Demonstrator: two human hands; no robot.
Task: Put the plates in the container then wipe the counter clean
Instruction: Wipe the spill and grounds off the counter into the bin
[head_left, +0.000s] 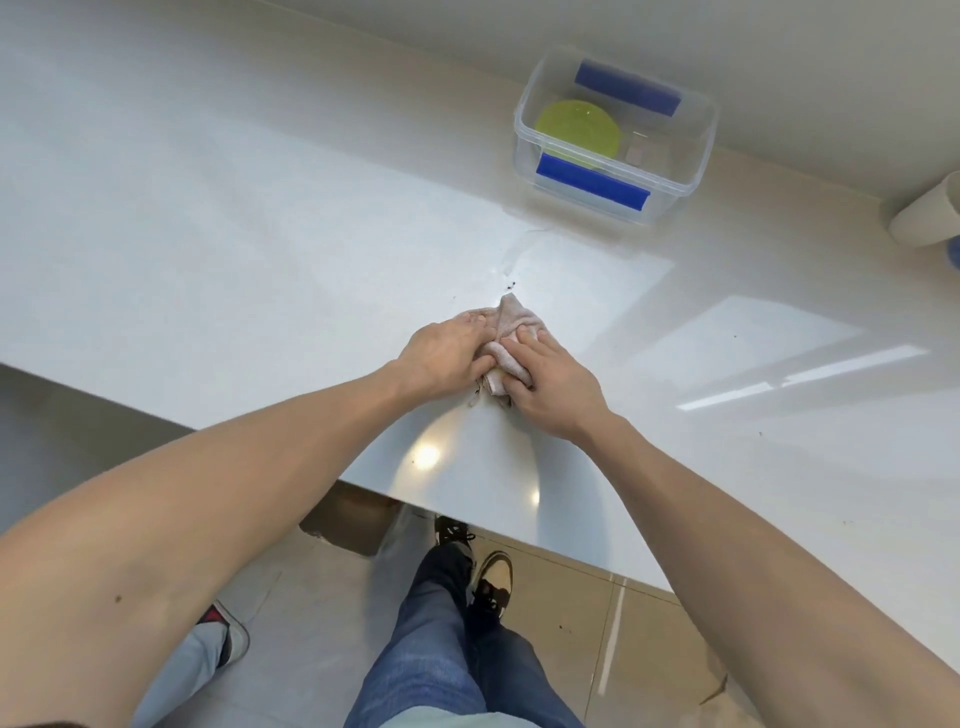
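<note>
- A person leans over a pale, glossy counter (260, 234), both bare forearms stretched out to a small pinkish-beige cloth (511, 332) lying near the counter's front edge.
- The left hand (441, 353) lies palm down on the cloth's left side, fingers bent and closed onto the fabric, the fingertips reaching over its far left corner.
- The right hand (550, 384) presses on the cloth's right side, fingers together and nearly flat, with the thumb tucked against the bunched near end; the two hands touch over the cloth.
- One pointed corner of the cloth sticks out beyond both hands, and a few dark specks (510, 286) sit on the counter just past it.
- A faint wet streak (519, 249) runs from those specks toward a clear plastic container (675, 202), which stands well beyond the cloth and to its right, close to the wall.
- Inside the container lies a yellow-green plate (576, 127), flat on the bottom; whether more plates lie under it cannot be told. Blue clips (592, 182) show on the container's near and far sides.
- A white cylinder (930, 213) lies at the counter's far right, beyond the container.
- Below the counter edge, blue jeans (441, 649) and dark-and-cream shoes (493, 577) stand on tan floor tiles.
</note>
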